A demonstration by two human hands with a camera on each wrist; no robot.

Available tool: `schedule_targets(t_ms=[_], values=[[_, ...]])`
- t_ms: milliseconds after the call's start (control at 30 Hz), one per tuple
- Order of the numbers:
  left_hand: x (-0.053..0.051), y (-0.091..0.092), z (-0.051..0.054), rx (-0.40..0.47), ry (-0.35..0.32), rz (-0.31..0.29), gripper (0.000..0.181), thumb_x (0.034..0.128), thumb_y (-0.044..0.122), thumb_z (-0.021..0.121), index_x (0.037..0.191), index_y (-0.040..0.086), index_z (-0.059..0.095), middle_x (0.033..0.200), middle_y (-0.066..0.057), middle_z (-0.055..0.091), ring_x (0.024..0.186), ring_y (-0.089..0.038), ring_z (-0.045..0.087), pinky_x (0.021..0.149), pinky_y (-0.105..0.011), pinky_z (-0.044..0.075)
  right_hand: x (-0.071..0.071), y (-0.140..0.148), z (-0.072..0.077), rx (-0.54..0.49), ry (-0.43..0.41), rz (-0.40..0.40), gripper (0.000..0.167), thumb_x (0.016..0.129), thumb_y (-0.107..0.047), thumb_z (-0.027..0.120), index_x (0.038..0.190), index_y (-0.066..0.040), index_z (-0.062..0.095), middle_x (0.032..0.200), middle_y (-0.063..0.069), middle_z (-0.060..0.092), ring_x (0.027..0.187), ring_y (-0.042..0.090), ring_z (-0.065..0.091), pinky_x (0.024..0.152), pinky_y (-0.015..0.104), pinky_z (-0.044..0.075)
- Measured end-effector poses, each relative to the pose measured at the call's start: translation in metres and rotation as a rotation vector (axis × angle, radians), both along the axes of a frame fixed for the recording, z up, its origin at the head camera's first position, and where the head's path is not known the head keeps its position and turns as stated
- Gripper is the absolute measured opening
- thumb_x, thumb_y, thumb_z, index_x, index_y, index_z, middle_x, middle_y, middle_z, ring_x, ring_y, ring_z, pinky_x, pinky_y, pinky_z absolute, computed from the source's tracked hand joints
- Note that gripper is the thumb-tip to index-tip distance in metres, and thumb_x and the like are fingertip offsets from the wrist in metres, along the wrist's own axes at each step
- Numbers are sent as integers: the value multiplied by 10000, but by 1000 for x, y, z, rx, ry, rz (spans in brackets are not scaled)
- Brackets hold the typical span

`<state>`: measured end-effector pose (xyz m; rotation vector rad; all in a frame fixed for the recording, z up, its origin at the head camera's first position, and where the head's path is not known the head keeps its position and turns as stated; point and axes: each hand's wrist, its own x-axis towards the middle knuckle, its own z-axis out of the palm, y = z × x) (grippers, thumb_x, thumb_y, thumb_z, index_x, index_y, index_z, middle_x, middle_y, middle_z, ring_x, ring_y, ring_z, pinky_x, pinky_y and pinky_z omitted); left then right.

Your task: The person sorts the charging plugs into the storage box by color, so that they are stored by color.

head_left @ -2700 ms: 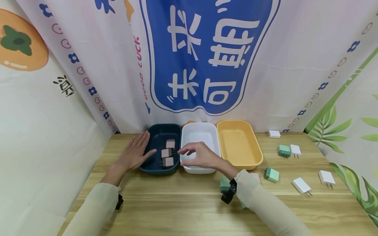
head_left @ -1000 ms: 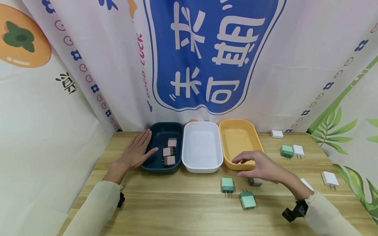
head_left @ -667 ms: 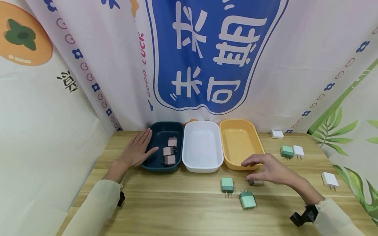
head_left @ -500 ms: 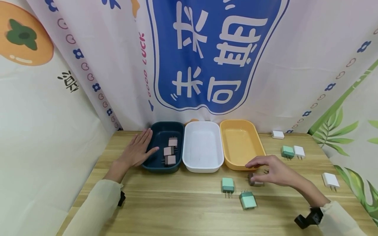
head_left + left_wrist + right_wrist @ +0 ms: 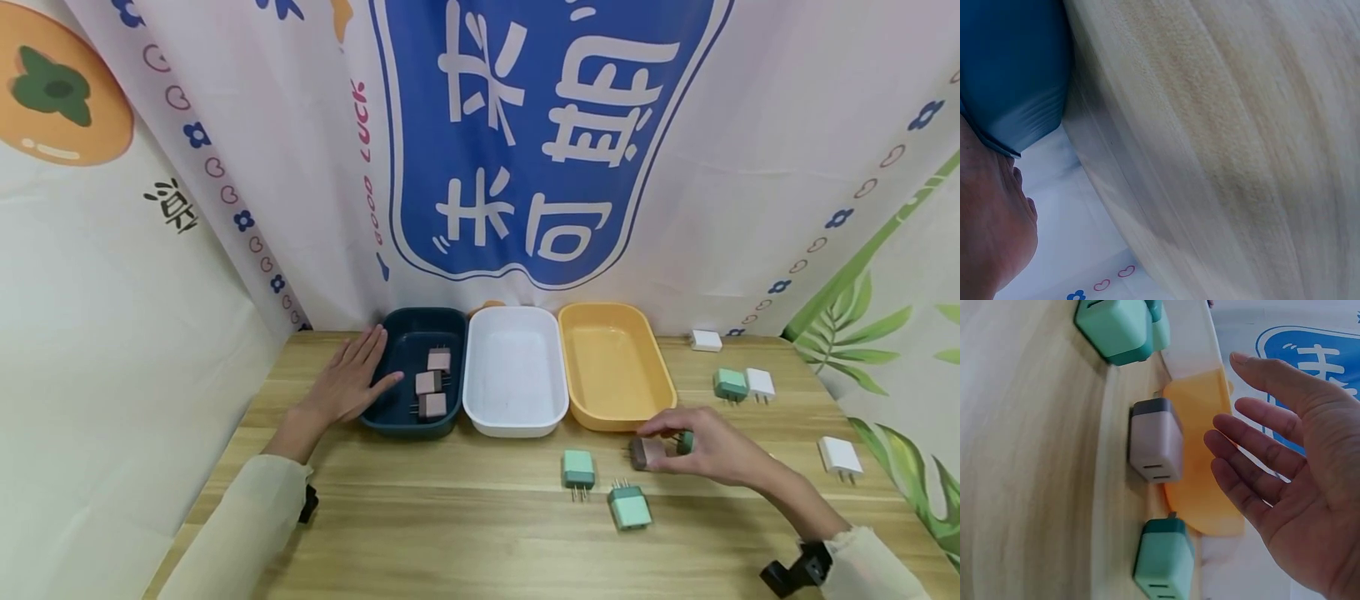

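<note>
Nearing the 4th pink charger [image 5: 1157, 440]

Our left hand [image 5: 341, 387] rests straight-fingered on the dark tray [image 5: 412, 431], 3 pink chargers [image 5: 427, 382] inside. Our right hand [image 5: 705, 450] has lowered to the 4th, on the bench [image 5: 450, 525] before the yellow tray [image 5: 611, 371]: fingers parted, nothing pinched, seemingly within grasping reach.

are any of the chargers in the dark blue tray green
No, the three chargers lying in the dark blue tray are all pinkish with a darker end.

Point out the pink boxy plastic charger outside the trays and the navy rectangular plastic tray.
Pink boxy plastic charger [image 5: 1155, 439]: right wrist view, pink body.
Navy rectangular plastic tray [image 5: 408, 352]: head view, bare floor.
</note>
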<state>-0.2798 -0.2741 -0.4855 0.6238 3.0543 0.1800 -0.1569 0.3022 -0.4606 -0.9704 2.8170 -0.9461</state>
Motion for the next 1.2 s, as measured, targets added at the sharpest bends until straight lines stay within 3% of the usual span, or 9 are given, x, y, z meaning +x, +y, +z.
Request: schedule_targets(t_ms=[333, 500, 667, 1200], values=[[0, -1, -1, -6, -2, 0, 924, 1093, 654, 336, 1694, 12, 54, 1777, -189, 29, 1642, -382, 26, 1307, -609, 51, 1, 5, -6, 30, -3, -74, 386, 814, -318, 941, 1124, -135, 802, 1113, 18, 798, 990, 190, 750, 826, 399, 637], [0, 0, -3, 0, -2, 1, 923, 1092, 653, 340, 1694, 12, 57, 1777, -189, 30, 1642, -384, 26, 1306, -611, 47, 2, 6, -13, 72, -1, -114, 376, 803, -341, 945, 1112, -175, 810, 1122, -17, 797, 1008, 142, 741, 841, 385, 635], [1, 0, -2, 7, 0, 2, 920, 1093, 644, 350, 1695, 15, 52, 1778, -187, 28, 1642, -384, 22, 1309, -599, 15, 2, 6, -17, 73, 36, -102, 372, 792, -327, 956, 1096, -169, 812, 1104, -13, 798, 982, 151, 746, 814, 369, 635], [1, 0, -2, 25, 26, -5, 942, 1082, 676, 341, 1695, 16, 67, 1777, -187, 50, 1642, -381, 48, 1302, -619, 90, 3, 6, -29, 80, 88, -106, 391, 771, -286, 971, 1105, -160, 810, 1102, -21, 796, 985, 112, 726, 802, 363, 627]])
